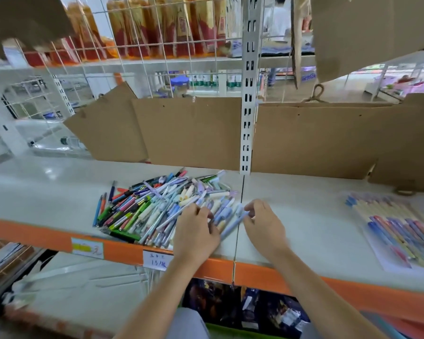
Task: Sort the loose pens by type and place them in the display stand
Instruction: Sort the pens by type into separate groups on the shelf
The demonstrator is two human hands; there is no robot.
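Pens (157, 206) heaped on the shelf (304, 216), sorting barely begun.
Your left hand (196, 231) rests curled on the heap's right edge; your right hand (262, 223) pinches a lilac pen (233, 225). Lift it clear next.

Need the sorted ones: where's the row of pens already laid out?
In the head view, the row of pens lies on the shelf at far right, right of both hands and apart from the loose pile.

A: Anything hidden in the heap of loose multicoloured plastic pens (162, 206)?
B: Near right part covered by both hands.
A: And the flat clear packet of pastel pens (399, 231) at right?
B: Blurred, cut off by the right edge.
A: The handwritten white price labels (154, 260)?
B: Too smeared to read.
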